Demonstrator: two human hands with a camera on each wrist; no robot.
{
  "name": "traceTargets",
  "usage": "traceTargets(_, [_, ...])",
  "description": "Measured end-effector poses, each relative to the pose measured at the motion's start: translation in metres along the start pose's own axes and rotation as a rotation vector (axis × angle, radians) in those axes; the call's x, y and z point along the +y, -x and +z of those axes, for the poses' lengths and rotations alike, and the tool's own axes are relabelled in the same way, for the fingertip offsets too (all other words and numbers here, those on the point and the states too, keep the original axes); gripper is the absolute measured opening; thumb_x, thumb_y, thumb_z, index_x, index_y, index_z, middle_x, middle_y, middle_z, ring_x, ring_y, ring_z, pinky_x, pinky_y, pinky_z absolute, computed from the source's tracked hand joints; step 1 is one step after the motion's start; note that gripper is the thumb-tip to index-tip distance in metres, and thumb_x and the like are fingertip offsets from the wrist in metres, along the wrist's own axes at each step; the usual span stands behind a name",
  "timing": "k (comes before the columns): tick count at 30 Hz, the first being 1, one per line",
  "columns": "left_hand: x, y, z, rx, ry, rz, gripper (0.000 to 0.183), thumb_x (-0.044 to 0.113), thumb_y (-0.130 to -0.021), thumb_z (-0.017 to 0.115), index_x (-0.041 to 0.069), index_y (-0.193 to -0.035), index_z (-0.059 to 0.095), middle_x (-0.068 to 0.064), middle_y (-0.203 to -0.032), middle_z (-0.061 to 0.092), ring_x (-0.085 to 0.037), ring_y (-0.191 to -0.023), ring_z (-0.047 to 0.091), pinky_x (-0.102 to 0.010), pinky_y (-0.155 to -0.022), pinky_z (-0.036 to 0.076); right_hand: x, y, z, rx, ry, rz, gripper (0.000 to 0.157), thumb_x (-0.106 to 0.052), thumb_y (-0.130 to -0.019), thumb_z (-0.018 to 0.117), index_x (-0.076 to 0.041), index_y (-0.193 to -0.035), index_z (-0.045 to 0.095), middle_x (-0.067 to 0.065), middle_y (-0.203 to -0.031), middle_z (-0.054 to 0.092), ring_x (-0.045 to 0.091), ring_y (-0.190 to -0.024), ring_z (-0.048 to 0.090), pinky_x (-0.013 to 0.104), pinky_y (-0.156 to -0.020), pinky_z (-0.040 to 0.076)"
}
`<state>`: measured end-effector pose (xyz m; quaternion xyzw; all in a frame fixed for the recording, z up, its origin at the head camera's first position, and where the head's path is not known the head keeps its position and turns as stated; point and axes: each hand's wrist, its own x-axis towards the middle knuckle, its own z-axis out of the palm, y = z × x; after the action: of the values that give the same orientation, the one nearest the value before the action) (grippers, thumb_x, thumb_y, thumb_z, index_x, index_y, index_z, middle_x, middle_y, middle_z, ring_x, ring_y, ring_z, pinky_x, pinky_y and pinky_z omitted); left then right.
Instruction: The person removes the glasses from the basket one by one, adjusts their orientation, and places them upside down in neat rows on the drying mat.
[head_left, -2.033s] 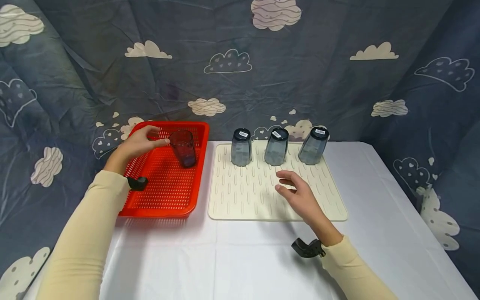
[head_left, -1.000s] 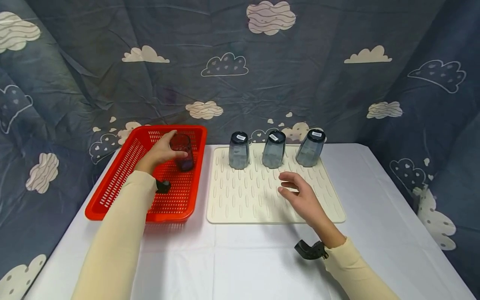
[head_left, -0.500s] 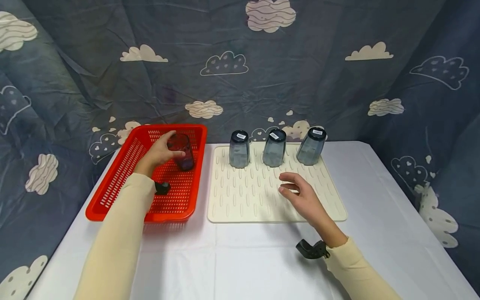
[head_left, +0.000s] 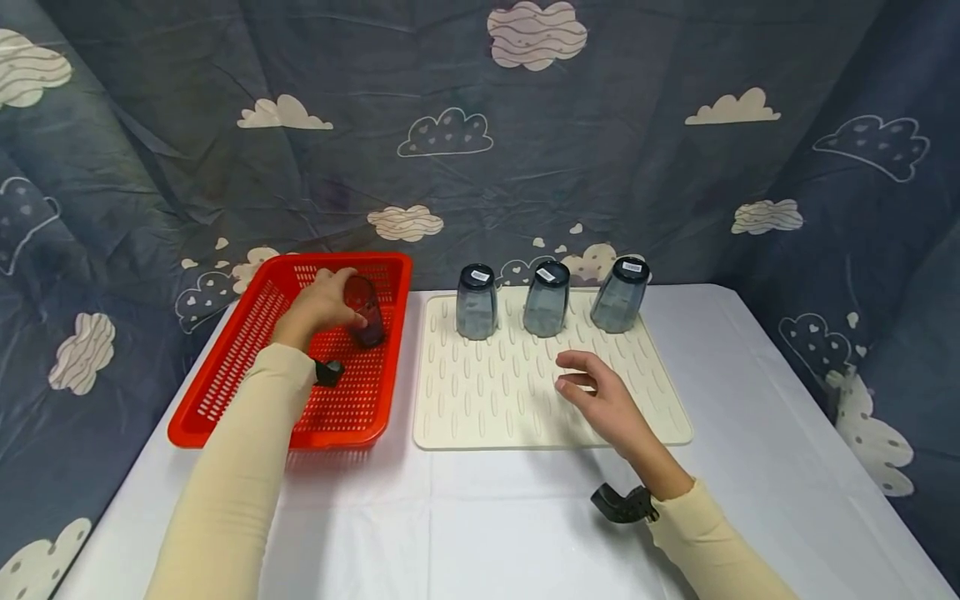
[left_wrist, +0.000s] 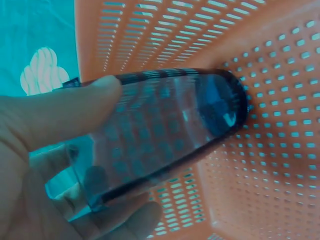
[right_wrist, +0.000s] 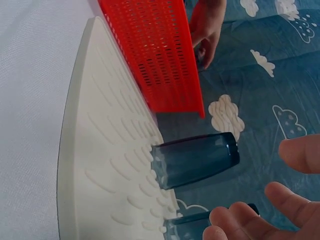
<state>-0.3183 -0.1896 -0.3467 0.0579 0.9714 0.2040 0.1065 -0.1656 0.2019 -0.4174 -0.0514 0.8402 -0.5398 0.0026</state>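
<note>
A dark tinted drinking glass [head_left: 367,323] stands, slightly tilted, in the right part of the red basket [head_left: 382,417]. My left hand [head_left: 318,304] holds it near its rim. In the left wrist view the thumb lies along one side of the glass [left_wrist: 150,135], and the fingers show through and behind it. Over the cream draining mat [head_left: 480,408] hovers my right hand [head_left: 600,404], its fingers loosely bent and nothing in them. Beyond it, three similar glasses stand upside down along the mat's far edge: left [head_left: 476,304], middle [head_left: 547,300] and right [head_left: 620,296].
Both basket and mat sit side by side on a white-covered table [head_left: 480,517]. A dark cloud-patterned cloth [head_left: 600,167] hangs behind the table and at both sides. The basket's perforated wall [right_wrist: 155,50] rises beside the mat.
My left hand has moved right inside the basket and taken hold of the glass, which has since shifted slightly. My right hand and the three upturned glasses have stayed put.
</note>
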Motion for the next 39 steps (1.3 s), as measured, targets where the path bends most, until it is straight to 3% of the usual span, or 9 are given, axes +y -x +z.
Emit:
traceTargets(4, [0.008, 0.005, -0.003, -0.007, -0.066, -0.012, 0.087, 0.020, -0.076, 0.079, 0.010, -0.150, 0.032, -0.026, -0.138, 0.036, -0.045, -0.112, 0.051, -0.061, -0.100, 0.046, 0.001, 0.000, 0.000, -0.001, -0.003, -0.006, 0.043, -0.014, -0.100, 0.057, -0.001, -0.139, 0.047, 0.019, -0.143, 0.050, 0.038, -0.127, 0.055, 0.050, -0.104, 0.046])
traceTargets(9, [0.013, 0.006, -0.002, -0.018, -0.116, -0.027, 0.086, 0.016, -0.074, 0.077, 0.007, -0.147, 0.032, -0.026, -0.137, 0.036, -0.045, -0.108, 0.053, -0.060, -0.098, 0.047, 0.002, 0.001, -0.001, -0.001, 0.012, -0.006, 0.042, -0.012, -0.100, 0.057, 0.000, -0.139, 0.047, 0.020, -0.143, 0.050, 0.038, -0.127, 0.055, 0.051, -0.104, 0.046])
traceTargets(21, [0.013, 0.008, 0.003, -0.012, -0.149, -0.008, 0.087, 0.016, -0.074, 0.079, 0.013, -0.149, 0.035, -0.026, -0.139, 0.034, -0.046, -0.105, 0.055, -0.058, -0.092, 0.050, 0.005, 0.001, 0.001, -0.004, 0.014, -0.002, 0.042, -0.013, -0.099, 0.058, 0.000, -0.138, 0.049, 0.020, -0.143, 0.051, 0.038, -0.127, 0.055, 0.052, -0.104, 0.046])
traceTargets(28, [0.009, 0.010, 0.007, -0.026, -0.137, 0.009, 0.081, 0.014, -0.076, 0.072, 0.011, -0.146, 0.031, -0.027, -0.138, 0.035, -0.044, -0.099, 0.056, -0.056, -0.089, 0.050, 0.004, 0.004, 0.002, -0.020, 0.017, 0.009, 0.040, -0.014, -0.099, 0.059, -0.003, -0.137, 0.051, 0.019, -0.142, 0.052, 0.037, -0.126, 0.056, 0.050, -0.101, 0.048])
traceTargets(39, [0.007, 0.008, 0.004, -0.008, -0.102, 0.049, 0.085, 0.018, -0.074, 0.081, 0.007, -0.144, 0.035, -0.024, -0.133, 0.049, -0.042, -0.118, 0.052, -0.061, -0.101, 0.045, 0.007, 0.004, -0.004, -0.013, 0.051, 0.010, 0.039, -0.012, -0.099, 0.058, -0.002, -0.136, 0.051, 0.020, -0.142, 0.053, 0.037, -0.126, 0.057, 0.052, -0.103, 0.048])
